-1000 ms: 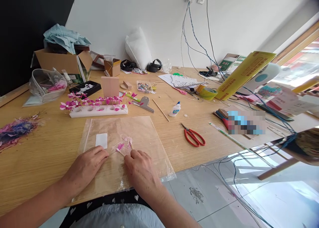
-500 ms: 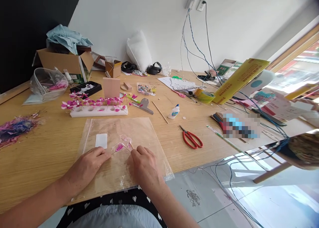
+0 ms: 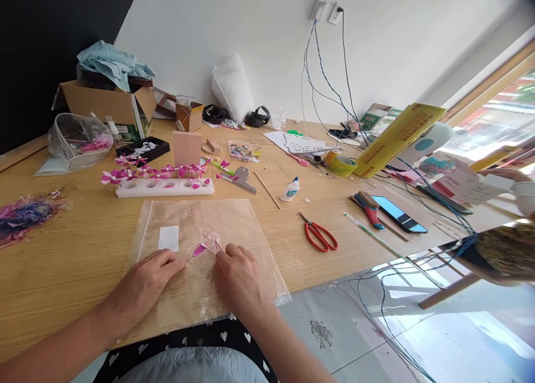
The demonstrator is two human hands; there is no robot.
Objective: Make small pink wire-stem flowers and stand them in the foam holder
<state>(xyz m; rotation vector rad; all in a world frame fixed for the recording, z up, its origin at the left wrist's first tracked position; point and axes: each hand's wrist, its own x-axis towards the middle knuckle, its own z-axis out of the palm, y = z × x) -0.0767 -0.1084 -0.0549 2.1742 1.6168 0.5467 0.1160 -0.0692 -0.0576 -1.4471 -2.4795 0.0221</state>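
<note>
My left hand [image 3: 152,271] rests on a clear plastic bag [image 3: 234,221], its thumb and fingers closed on the thin wire stem of a small pink petal [image 3: 199,250]. Just right of it, my right hand [image 3: 240,271] pinches a thin pale stick [image 3: 213,247] whose far end points to the petal. Pale pink smears [image 3: 212,238] mark the plastic around the petal. Near my left fingers lies a white square card [image 3: 168,238]. Beyond the bag, a white foam block [image 3: 167,189] with holes bears several magenta wire flowers [image 3: 159,172].
Right of the bag lie red-handled pliers [image 3: 320,235], a glue bottle [image 3: 290,189] and a wooden stick [image 3: 267,189]. Farther right are a brush [image 3: 368,207], a phone [image 3: 399,213] and trailing cables [image 3: 384,299]. A metal clip [image 3: 242,179] sits behind; coloured fibres [image 3: 29,218] lie left.
The pink petal has turned a little on the bag beneath the stick in my right hand. Both hands stay almost in place. The view has shifted slightly.
</note>
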